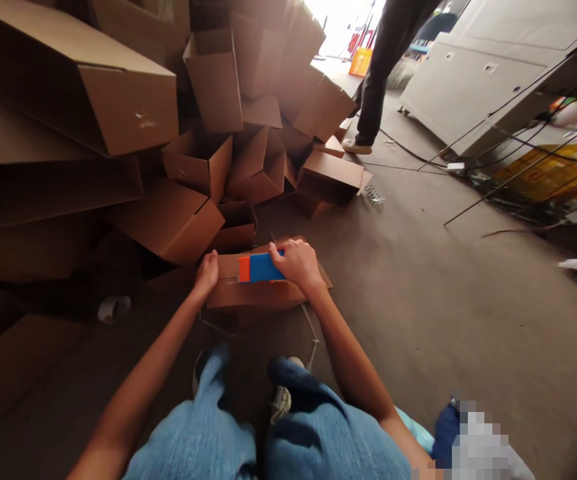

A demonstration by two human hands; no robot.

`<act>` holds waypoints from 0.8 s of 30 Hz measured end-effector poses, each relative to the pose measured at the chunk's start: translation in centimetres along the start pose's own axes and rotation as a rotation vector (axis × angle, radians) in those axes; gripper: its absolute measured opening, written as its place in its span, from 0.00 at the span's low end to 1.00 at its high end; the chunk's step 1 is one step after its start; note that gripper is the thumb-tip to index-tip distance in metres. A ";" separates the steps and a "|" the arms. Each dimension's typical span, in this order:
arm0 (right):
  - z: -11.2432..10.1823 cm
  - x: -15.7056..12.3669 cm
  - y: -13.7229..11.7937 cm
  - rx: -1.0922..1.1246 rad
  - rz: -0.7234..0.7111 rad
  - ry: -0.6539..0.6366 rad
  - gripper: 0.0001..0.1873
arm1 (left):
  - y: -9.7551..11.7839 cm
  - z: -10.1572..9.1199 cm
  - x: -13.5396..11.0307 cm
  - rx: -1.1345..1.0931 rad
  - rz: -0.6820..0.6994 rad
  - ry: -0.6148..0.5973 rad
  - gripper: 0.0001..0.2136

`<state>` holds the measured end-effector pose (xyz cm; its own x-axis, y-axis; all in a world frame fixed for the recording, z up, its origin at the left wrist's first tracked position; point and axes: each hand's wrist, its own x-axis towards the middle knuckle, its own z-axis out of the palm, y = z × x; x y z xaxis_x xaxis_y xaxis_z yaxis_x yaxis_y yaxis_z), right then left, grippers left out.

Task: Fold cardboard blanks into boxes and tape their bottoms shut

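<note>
A flattened or open brown cardboard box [253, 295] lies low in front of me, just above my knees. On it rests a flat blue and orange packet [261, 268]. My right hand [296, 263] grips the packet from above, fingers curled over its blue part. My left hand [207, 275] holds the cardboard's left edge, close to the packet's orange end. A thin white strap [308, 333] hangs below the cardboard.
A large heap of brown cardboard boxes [168, 133] fills the left and far side. A standing person's dark-trousered leg [376, 80] is beyond it. To the right are a white cabinet [473, 80], a yellow crate [543, 173] and loose cables on a concrete floor [418, 300].
</note>
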<state>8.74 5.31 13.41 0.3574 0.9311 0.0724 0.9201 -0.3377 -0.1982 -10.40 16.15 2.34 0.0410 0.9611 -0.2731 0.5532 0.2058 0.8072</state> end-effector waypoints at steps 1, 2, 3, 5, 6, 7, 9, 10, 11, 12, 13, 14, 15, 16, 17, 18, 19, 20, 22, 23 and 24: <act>0.0 0.0 0.0 0.001 -0.001 0.000 0.25 | 0.6 0.3 0.1 0.047 0.020 0.022 0.22; 0.0 0.0 0.0 0.001 -0.002 -0.001 0.25 | 1.1 0.7 0.0 0.092 0.038 0.039 0.21; -0.1 -0.1 0.0 0.000 -0.004 -0.002 0.25 | 1.6 1.0 -0.1 0.136 0.055 0.056 0.21; -0.1 -0.2 -0.1 -0.007 -0.010 -0.004 0.25 | 2.3 1.6 -0.6 0.222 0.090 0.094 0.21; -0.1 -0.3 -0.2 -0.012 -0.012 -0.004 0.25 | 2.5 1.8 -0.8 0.263 0.107 0.114 0.21; -0.1 -0.5 -0.3 -0.017 -0.017 -0.003 0.25 | 2.6 1.9 -1.1 0.302 0.122 0.132 0.21; 0.0 -0.9 -0.5 -0.026 -0.029 0.005 0.26 | 2.6 2.0 -1.5 0.370 0.141 0.157 0.22; 0.0 -1.1 -0.6 -0.030 -0.035 0.011 0.26 | 2.6 2.0 -1.6 0.399 0.146 0.163 0.23; 0.1 -1.3 -0.7 -0.037 -0.039 0.016 0.27 | 2.6 2.0 -1.7 0.424 0.150 0.167 0.23; 0.1 -1.5 -0.8 -0.046 -0.045 0.020 0.28 | 2.6 2.0 -1.6 0.447 0.153 0.168 0.23; 0.1 -1.7 -0.9 -0.057 -0.051 0.020 0.29 | 2.6 2.0 -1.6 0.466 0.156 0.169 0.23; 0.1 -1.8 -1.0 -0.069 -0.059 0.017 0.30 | 2.6 2.0 -1.6 0.481 0.158 0.170 0.23; 0.1 -1.8 -1.1 -0.081 -0.069 0.012 0.30 | 2.7 2.0 -1.5 0.493 0.158 0.171 0.23; 0.0 -1.7 -1.1 -0.092 -0.078 0.003 0.30 | 2.7 2.0 -1.5 0.502 0.156 0.172 0.23; -0.1 -1.6 -1.2 -0.101 -0.089 -0.007 0.30 | 2.8 2.0 -1.5 0.507 0.155 0.172 0.23; -0.2 -1.4 -1.2 -0.109 -0.098 -0.020 0.30 | 2.8 2.0 -1.5 0.510 0.154 0.171 0.23; -0.4 -1.1 -1.2 -0.114 -0.107 -0.033 0.30 | 2.8 2.0 -1.6 0.510 0.154 0.169 0.22; -0.5 -0.8 -1.1 -0.117 -0.115 -0.047 0.30 | 2.7 1.9 -1.6 0.509 0.155 0.166 0.22; -0.9 -0.1 -0.9 -0.114 -0.131 -0.087 0.29 | 2.6 1.8 -1.6 0.504 0.153 0.160 0.22; -1.1 0.3 -0.8 -0.105 -0.136 -0.113 0.29 | 2.6 1.7 -1.5 0.501 0.149 0.158 0.22; -1.2 0.6 -0.7 -0.088 -0.141 -0.145 0.29 | 2.5 1.6 -1.5 0.497 0.145 0.156 0.21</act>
<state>8.48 5.91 14.81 0.2032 0.9779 -0.0487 0.9721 -0.2074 -0.1093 -7.71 14.93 3.90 0.0430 0.9969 -0.0661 0.8798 -0.0064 0.4754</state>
